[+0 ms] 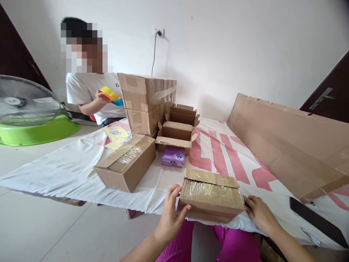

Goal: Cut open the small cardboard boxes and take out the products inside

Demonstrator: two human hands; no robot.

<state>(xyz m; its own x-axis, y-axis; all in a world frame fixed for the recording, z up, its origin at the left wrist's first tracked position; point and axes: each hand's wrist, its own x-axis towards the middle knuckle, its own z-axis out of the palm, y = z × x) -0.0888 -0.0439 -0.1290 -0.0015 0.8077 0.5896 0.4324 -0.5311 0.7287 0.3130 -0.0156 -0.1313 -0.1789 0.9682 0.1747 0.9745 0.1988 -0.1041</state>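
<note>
A taped cardboard box [209, 196] sits at the near edge of the cloth-covered table, in front of my knees. My left hand [174, 211] grips its left end, thumb on the near side and fingers around the far corner. At the opposite end my right hand [260, 213] is closed against the box, its fingers curled. Something small and dark shows by those right fingertips; I cannot make out what. Clear tape, wrinkled and shiny, runs over the top flaps, and a dark gap shows between them. Just beyond the box lies a purple tissue pack [173, 157].
Another taped box [127, 163] stands to the left. Behind it are large stacked cartons [148, 102] and open boxes [177, 133]. A cardboard sheet [286, 142], scissors [311, 236] and a black slab [317, 222] lie right. A person [89, 87] holds tape rolls near a fan [29, 109].
</note>
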